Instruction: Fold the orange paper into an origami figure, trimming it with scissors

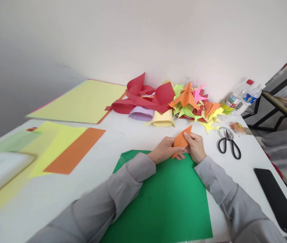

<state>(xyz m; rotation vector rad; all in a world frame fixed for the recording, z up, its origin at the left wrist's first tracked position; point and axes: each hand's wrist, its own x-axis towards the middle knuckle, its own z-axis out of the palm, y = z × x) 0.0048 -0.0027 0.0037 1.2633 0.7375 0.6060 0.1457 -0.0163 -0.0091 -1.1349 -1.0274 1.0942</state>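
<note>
A folded orange paper piece is held between both hands above the far edge of a green sheet. My left hand pinches its lower left side. My right hand grips its right side, fingers curled over the fold. Both grey sleeves rest on the green sheet.
A heap of folded paper shapes and curled sheets lies at the back. Black scissors and a phone sit to the right, two bottles behind. Yellow and orange sheets lie left, on a white table.
</note>
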